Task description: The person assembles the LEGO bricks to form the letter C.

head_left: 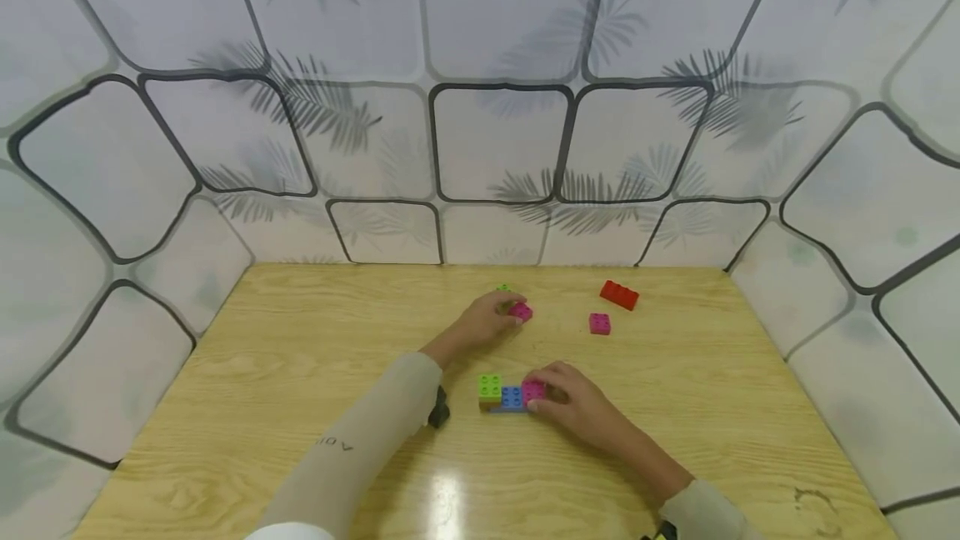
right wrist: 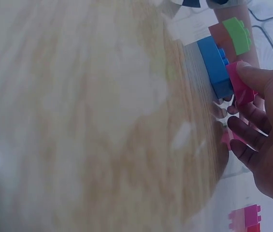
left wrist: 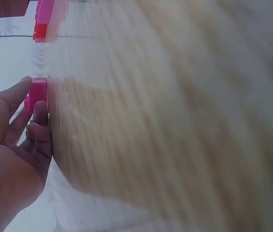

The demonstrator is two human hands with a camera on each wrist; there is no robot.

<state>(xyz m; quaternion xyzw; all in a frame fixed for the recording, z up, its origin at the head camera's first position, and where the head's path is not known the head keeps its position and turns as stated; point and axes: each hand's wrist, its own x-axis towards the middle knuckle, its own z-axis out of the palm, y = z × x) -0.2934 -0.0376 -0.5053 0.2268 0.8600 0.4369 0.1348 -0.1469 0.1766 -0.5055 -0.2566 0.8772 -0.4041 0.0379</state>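
Note:
In the head view a long blue brick (head_left: 512, 397) lies on the table near the middle. At its left end stands a light-green brick (head_left: 490, 387), with a brownish-orange layer (right wrist: 222, 37) under it in the right wrist view. My right hand (head_left: 573, 407) pinches a pink brick (right wrist: 241, 83) between thumb and fingers at the other end of the blue brick, tilted against its top in the right wrist view. Farther back, my left hand (head_left: 487, 319) grips another pink brick (left wrist: 39, 94) low at the tabletop. Partly hidden behind that hand is a green brick (head_left: 503, 287).
A red brick (head_left: 619, 295) and a third loose pink brick (head_left: 599, 323) lie at the back right of the wooden table (head_left: 300, 332). Patterned cloth walls (head_left: 495, 148) rise behind the table and along both its sides.

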